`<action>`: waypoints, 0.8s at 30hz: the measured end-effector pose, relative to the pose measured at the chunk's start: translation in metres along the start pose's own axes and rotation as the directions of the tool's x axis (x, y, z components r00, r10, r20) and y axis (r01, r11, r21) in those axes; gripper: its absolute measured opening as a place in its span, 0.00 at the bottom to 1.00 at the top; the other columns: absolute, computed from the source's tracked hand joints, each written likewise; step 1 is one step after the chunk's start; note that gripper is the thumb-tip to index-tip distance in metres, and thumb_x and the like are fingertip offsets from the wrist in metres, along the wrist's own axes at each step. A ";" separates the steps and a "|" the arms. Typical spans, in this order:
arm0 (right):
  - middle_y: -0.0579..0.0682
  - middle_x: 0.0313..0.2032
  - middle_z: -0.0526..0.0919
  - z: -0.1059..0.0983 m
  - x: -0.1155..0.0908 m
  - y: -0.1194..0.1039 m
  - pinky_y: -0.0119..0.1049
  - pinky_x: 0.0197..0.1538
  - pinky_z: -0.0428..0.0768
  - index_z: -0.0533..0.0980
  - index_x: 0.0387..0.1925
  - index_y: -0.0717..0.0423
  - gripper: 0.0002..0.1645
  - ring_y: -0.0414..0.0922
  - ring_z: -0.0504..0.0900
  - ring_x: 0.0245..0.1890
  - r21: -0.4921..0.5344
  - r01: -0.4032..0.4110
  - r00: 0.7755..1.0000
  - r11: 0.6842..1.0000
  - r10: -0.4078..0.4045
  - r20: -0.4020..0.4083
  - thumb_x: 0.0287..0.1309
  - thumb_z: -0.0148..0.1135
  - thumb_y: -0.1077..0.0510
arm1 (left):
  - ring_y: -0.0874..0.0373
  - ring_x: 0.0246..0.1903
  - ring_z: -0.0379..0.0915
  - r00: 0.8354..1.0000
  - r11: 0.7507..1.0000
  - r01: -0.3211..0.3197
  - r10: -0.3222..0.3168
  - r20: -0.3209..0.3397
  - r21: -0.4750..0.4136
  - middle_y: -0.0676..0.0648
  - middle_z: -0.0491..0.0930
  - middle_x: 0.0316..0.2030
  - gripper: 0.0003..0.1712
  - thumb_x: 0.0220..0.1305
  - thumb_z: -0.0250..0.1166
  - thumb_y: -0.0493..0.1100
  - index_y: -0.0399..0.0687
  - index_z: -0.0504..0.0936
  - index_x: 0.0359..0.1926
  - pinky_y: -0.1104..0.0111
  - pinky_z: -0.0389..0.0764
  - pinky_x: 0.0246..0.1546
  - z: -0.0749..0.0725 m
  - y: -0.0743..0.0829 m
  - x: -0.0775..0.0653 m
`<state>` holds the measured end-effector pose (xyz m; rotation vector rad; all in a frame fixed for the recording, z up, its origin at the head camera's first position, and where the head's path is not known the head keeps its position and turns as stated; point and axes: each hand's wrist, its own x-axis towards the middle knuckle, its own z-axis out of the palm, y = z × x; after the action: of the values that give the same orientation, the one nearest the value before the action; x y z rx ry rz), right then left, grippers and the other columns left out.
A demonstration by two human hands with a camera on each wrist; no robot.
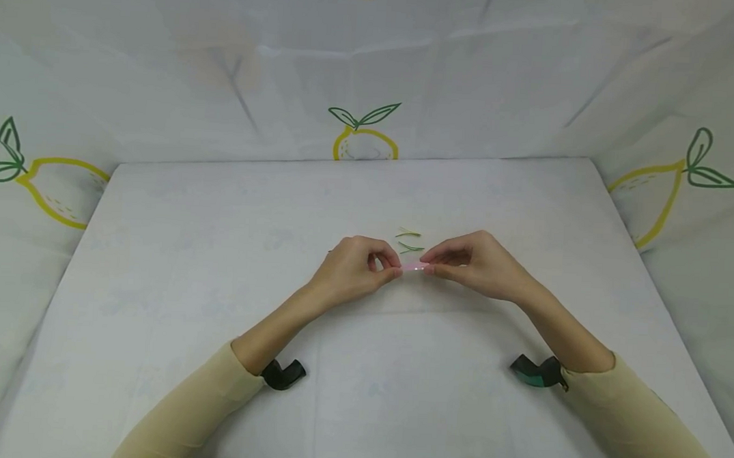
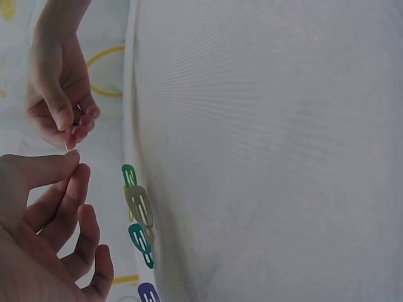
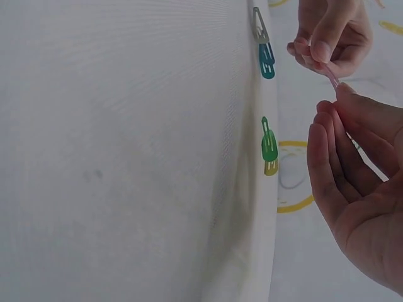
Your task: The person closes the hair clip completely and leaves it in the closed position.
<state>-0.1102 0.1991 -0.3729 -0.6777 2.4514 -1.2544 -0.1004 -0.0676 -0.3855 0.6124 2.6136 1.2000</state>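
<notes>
Between my two hands a thin pink strip (image 1: 414, 266) is stretched, shiny along its lower edge. My left hand (image 1: 359, 270) pinches its left end with thumb and forefinger. The other end is between the thumb and fingertips of my right hand (image 1: 481, 267). In the right wrist view the strip (image 3: 331, 75) runs as a narrow band from one hand to the other. Just beyond the fingertips, two small bundles of thin green strands, one farther off (image 1: 408, 234) and one nearer (image 1: 411, 248), lie on the white table.
The white-covered table (image 1: 187, 262) meets pale walls printed with lemons (image 1: 366, 145). A dark curved device is at each wrist, left (image 1: 283, 374) and right (image 1: 536, 371). Several coloured snap clips (image 2: 140, 204) line a white fabric edge in both wrist views.
</notes>
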 end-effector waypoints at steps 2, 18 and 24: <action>0.50 0.41 0.95 0.000 0.000 0.001 0.27 0.46 0.86 0.92 0.45 0.55 0.09 0.43 0.92 0.39 -0.001 -0.001 1.000 1.000 0.001 0.009 0.64 0.77 0.63 | 0.62 0.26 0.74 1.000 1.000 0.003 -0.002 -0.005 0.023 0.58 0.90 0.31 0.02 0.66 0.76 0.46 0.56 0.92 0.37 0.71 0.71 0.30 0.001 0.000 0.001; 0.50 0.41 0.95 0.006 0.005 0.005 0.28 0.45 0.86 0.92 0.44 0.54 0.08 0.41 0.91 0.39 -0.081 -0.022 0.998 0.996 0.027 0.058 0.63 0.77 0.64 | 0.64 0.31 0.79 0.999 0.970 -0.015 0.023 -0.028 0.241 0.63 0.89 0.28 0.05 0.65 0.79 0.48 0.64 0.92 0.31 0.58 0.73 0.42 0.008 -0.001 0.003; 0.47 0.38 0.95 0.011 0.007 0.006 0.29 0.45 0.86 0.92 0.42 0.54 0.07 0.40 0.89 0.37 -0.098 -0.033 0.995 0.995 0.042 0.089 0.62 0.78 0.64 | 0.63 0.34 0.81 1.000 0.965 0.005 -0.002 -0.013 0.263 0.62 0.88 0.27 0.05 0.64 0.79 0.48 0.63 0.92 0.31 0.55 0.70 0.45 0.012 -0.001 0.003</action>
<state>-0.1126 0.1914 -0.3841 -0.6948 2.4512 -1.0728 -0.0990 -0.0590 -0.3943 0.6467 2.8065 0.8631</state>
